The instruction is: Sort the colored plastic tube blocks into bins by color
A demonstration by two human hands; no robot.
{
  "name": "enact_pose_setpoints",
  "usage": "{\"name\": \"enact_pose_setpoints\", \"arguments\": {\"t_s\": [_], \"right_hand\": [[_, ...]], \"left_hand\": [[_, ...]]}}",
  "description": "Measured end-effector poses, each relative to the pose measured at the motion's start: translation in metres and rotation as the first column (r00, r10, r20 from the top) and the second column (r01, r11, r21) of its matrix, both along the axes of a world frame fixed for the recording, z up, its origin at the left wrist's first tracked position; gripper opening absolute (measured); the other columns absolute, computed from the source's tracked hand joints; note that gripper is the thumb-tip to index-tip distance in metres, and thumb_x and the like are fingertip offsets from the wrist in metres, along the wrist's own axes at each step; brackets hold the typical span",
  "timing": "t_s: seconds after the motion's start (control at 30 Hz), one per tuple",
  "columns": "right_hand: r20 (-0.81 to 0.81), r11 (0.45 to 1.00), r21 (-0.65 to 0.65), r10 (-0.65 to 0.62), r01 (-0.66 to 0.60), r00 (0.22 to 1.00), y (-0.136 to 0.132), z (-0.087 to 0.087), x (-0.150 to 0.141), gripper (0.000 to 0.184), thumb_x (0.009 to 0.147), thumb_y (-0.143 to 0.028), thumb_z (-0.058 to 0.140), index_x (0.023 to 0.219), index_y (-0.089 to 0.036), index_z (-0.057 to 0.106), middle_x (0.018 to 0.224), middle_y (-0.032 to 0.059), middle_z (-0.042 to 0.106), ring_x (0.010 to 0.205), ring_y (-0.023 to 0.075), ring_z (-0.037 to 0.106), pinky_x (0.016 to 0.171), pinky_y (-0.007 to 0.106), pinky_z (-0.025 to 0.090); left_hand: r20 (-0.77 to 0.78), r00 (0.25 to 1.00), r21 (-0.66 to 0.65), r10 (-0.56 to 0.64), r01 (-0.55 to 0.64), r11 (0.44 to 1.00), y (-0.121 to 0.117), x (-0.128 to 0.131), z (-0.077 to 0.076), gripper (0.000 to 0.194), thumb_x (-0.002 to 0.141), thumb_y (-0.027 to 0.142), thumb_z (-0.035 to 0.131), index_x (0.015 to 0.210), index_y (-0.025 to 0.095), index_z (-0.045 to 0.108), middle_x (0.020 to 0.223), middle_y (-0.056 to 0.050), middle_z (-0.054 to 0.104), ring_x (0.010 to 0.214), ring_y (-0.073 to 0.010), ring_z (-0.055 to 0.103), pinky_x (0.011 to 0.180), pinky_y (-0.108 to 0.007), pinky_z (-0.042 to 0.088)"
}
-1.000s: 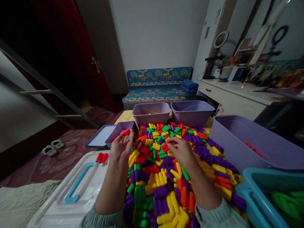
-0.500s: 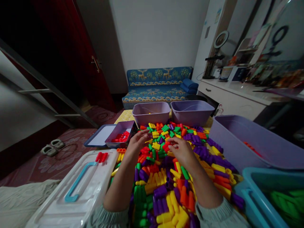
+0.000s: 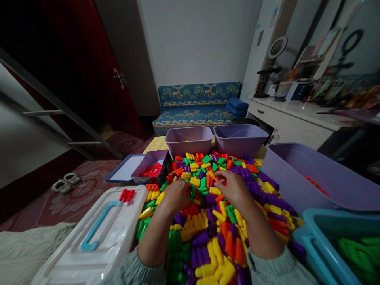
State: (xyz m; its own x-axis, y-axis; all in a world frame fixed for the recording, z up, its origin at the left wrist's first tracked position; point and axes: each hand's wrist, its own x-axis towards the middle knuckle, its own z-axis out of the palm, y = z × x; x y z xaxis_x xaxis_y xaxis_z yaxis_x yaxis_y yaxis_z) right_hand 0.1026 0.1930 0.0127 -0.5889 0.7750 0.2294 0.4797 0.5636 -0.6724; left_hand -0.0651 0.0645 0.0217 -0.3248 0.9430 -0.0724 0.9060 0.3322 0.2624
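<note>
A wide heap of plastic tube-shaped building blocks (image 3: 198,223) in red, orange, yellow, green and purple spreads in front of me. My left hand (image 3: 177,194) is lowered onto the heap's middle left, its fingers curled down among red and green pieces. The fingertips are mostly hidden, so what they grip is unclear. To its right, my right hand (image 3: 233,186) hovers low over the blocks, thumb and fingers pinched round a red block (image 3: 224,183) that shows only in part. Several red blocks (image 3: 151,170) lie in a small purple box (image 3: 137,177) beyond my left hand.
Two lilac bins (image 3: 190,148) (image 3: 240,147) stand behind the heap, and a larger lilac bin (image 3: 285,178) at right. A turquoise bin (image 3: 319,237) holds green blocks. On the left lies a white lid (image 3: 74,249) with a blue handle and a red block (image 3: 127,195).
My left hand has come away from the small purple box, moved right and dropped onto the heap; red blocks now lie in that box. My right hand has shifted slightly right with the red block.
</note>
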Motion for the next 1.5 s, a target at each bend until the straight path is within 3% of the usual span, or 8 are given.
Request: {"name": "enact_pose_setpoints", "arguments": {"t_s": [0.2,0.33,0.6,0.9,1.17,1.27,1.4,1.5], "right_hand": [[0.283,0.998,0.020,0.055,-0.063,0.958,-0.003,-0.004,0.004,0.026,0.071,-0.019,0.067,0.097,-0.022,0.069,0.097,0.0048,0.071,0.089,0.0202,0.065,0.076,0.029,0.046],[0.354,0.993,0.020,0.098,-0.112,0.930,-0.011,-0.004,0.001,0.032,0.071,-0.016,0.067,0.101,-0.022,0.069,0.104,0.0064,0.070,0.093,0.0216,0.064,0.080,0.030,0.045],[0.354,0.979,0.017,0.186,-0.205,0.917,-0.016,-0.013,-0.008,0.041,0.069,-0.013,0.064,0.108,-0.024,0.068,0.106,0.0059,0.070,0.103,0.0225,0.062,0.088,0.032,0.044],[0.262,0.982,0.002,0.180,-0.187,0.948,-0.014,-0.016,-0.010,0.035,0.073,-0.018,0.064,0.108,-0.020,0.067,0.107,0.0067,0.069,0.098,0.0205,0.064,0.086,0.030,0.046],[0.167,0.986,-0.032,0.167,-0.164,0.972,-0.015,-0.011,-0.011,0.033,0.073,-0.020,0.065,0.105,-0.019,0.067,0.100,0.0065,0.071,0.092,0.0196,0.065,0.082,0.029,0.049],[0.079,0.986,-0.075,0.157,-0.151,0.984,-0.014,-0.013,-0.013,0.038,0.072,-0.018,0.065,0.109,-0.019,0.065,0.098,0.0065,0.071,0.090,0.0194,0.066,0.082,0.029,0.049],[-0.140,0.955,-0.219,0.172,-0.200,0.975,-0.015,-0.015,-0.018,0.052,0.072,-0.021,0.066,0.123,-0.022,0.057,0.102,0.0047,0.069,0.084,0.0168,0.066,0.076,0.028,0.051],[-0.261,0.921,-0.275,0.205,-0.276,0.943,-0.017,-0.011,-0.019,0.047,0.076,-0.031,0.065,0.122,-0.023,0.058,0.105,0.0046,0.068,0.079,0.0156,0.066,0.070,0.027,0.051]], "left_hand": [[0.114,0.990,0.120,-0.086,0.072,0.990,0.010,0.009,-0.011,0.049,0.071,0.020,0.067,0.120,0.025,0.062,0.111,-0.010,0.066,0.105,-0.0255,0.060,0.089,-0.032,0.044],[0.070,0.993,0.145,-0.097,0.086,0.986,0.015,0.020,-0.014,0.039,0.073,0.023,0.065,0.112,0.020,0.067,0.103,-0.012,0.062,0.098,-0.0265,0.060,0.084,-0.034,0.046],[0.051,0.998,0.078,-0.043,0.039,0.996,0.018,0.028,-0.020,0.036,0.075,0.017,0.059,0.109,0.023,0.065,0.107,-0.009,0.055,0.097,-0.0223,0.058,0.081,-0.030,0.046],[-0.019,0.999,0.105,-0.031,0.033,0.994,0.019,0.027,-0.030,0.037,0.070,0.021,0.058,0.107,0.017,0.061,0.102,-0.013,0.058,0.088,-0.0258,0.062,0.072,-0.032,0.047],[0.254,0.967,0.328,-0.019,-0.067,0.942,0.023,0.013,-0.036,0.030,0.063,0.013,0.062,0.093,0.016,0.064,0.083,-0.007,0.065,0.077,-0.0205,0.062,0.068,-0.028,0.044],[0.513,0.858,0.417,-0.034,-0.214,0.884,0.027,0.010,-0.034,0.028,0.062,0.016,0.065,0.089,0.015,0.060,0.068,-0.001,0.062,0.062,-0.0146,0.058,0.056,-0.022,0.040],[0.856,0.493,0.370,-0.153,-0.379,0.848,0.033,0.010,-0.032,0.035,0.058,0.024,0.072,0.089,0.014,0.057,0.063,0.002,0.059,0.054,-0.0102,0.054,0.054,-0.020,0.041],[0.914,0.328,0.357,-0.238,-0.371,0.857,0.035,0.011,-0.032,0.044,0.050,0.029,0.082,0.085,0.012,0.061,0.062,0.002,0.061,0.055,-0.0094,0.054,0.056,-0.020,0.042]]}}
